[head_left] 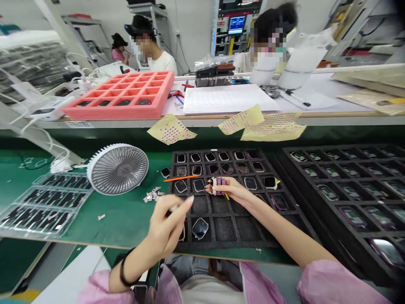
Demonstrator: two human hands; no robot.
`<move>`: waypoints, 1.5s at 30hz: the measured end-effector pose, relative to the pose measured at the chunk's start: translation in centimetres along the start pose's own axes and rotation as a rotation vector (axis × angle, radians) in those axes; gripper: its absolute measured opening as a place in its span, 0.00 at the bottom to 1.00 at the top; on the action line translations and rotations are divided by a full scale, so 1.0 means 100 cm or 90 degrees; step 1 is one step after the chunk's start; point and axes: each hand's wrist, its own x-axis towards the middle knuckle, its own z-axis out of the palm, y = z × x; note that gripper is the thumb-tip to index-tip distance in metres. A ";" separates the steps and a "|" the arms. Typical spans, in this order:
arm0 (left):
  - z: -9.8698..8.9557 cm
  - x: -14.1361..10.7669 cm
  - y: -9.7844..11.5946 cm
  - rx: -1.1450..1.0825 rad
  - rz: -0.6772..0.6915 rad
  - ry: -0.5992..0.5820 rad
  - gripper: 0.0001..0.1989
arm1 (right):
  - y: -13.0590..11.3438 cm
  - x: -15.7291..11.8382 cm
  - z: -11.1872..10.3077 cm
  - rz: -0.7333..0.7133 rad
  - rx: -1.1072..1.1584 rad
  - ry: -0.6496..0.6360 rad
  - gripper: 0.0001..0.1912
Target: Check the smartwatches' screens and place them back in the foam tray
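Observation:
My right hand (228,188) is closed on a small bundle of purple and white watch cases (217,185), above the middle of a black foam tray (224,229). A yellow strip sticks out just below its fingers. Over the tray's left edge, my left hand (169,226) has its fingers bent in, with a small pale thing between them that I cannot make out. Just right of it, a dark-faced watch case (200,228) lies in a tray pocket. Several more cases fill the upper rows, and an orange stick (181,178) lies across the tray's left side.
On the left of the green table stand a round fan (117,169) and a clear plastic tray (44,207) of black parts. Small pale scraps (153,194) lie beside the fan. A second black tray (348,185) is at right. The shelf holds a pink foam tray (120,110); people sit beyond.

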 end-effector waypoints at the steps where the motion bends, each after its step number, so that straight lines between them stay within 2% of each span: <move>1: 0.010 -0.001 -0.005 -0.014 -0.032 -0.010 0.25 | 0.001 0.000 0.000 -0.001 -0.003 -0.001 0.22; 4: 0.042 -0.007 -0.023 -0.074 -0.154 -0.079 0.30 | 0.005 0.000 0.002 -0.002 -0.016 0.000 0.23; 7: 0.059 -0.014 -0.036 -0.109 -0.230 -0.141 0.32 | 0.008 -0.001 0.005 0.004 -0.031 -0.001 0.23; 17: 0.063 -0.007 -0.041 -0.130 -0.261 -0.223 0.33 | 0.009 -0.004 0.013 0.011 -0.043 -0.007 0.24; 20: 0.063 -0.005 -0.039 -0.133 -0.240 -0.224 0.32 | 0.008 -0.004 0.013 0.019 -0.044 -0.022 0.22; 22: 0.062 0.001 -0.036 -0.155 -0.193 -0.214 0.31 | 0.007 -0.004 0.012 0.028 -0.044 -0.040 0.22; 26: 0.067 0.027 -0.025 -0.236 -0.058 -0.223 0.35 | 0.009 -0.005 0.012 0.042 -0.043 -0.105 0.25; 28: 0.073 0.042 -0.021 -0.273 -0.022 -0.240 0.35 | 0.011 -0.007 0.012 0.027 -0.045 -0.123 0.27; 31: 0.080 0.056 -0.019 -0.285 -0.014 -0.238 0.29 | 0.010 -0.014 0.011 -0.010 -0.055 -0.107 0.27; 34: 0.084 0.061 -0.019 -0.242 0.005 -0.231 0.30 | 0.004 -0.025 0.000 -0.065 -0.088 -0.050 0.27; 37: 0.089 0.058 -0.018 -0.180 0.026 -0.255 0.31 | 0.000 -0.034 -0.017 -0.185 -0.203 0.033 0.27; 40: 0.097 0.053 -0.015 -0.124 0.025 -0.305 0.29 | 0.005 -0.040 -0.031 -0.301 -0.421 0.072 0.26; 43: 0.099 0.051 -0.013 -0.101 0.024 -0.342 0.27 | 0.015 -0.044 -0.039 -0.350 -0.654 0.113 0.25; 45: 0.095 0.052 -0.014 -0.092 0.027 -0.341 0.28 | 0.020 -0.045 -0.042 -0.361 -0.763 0.137 0.23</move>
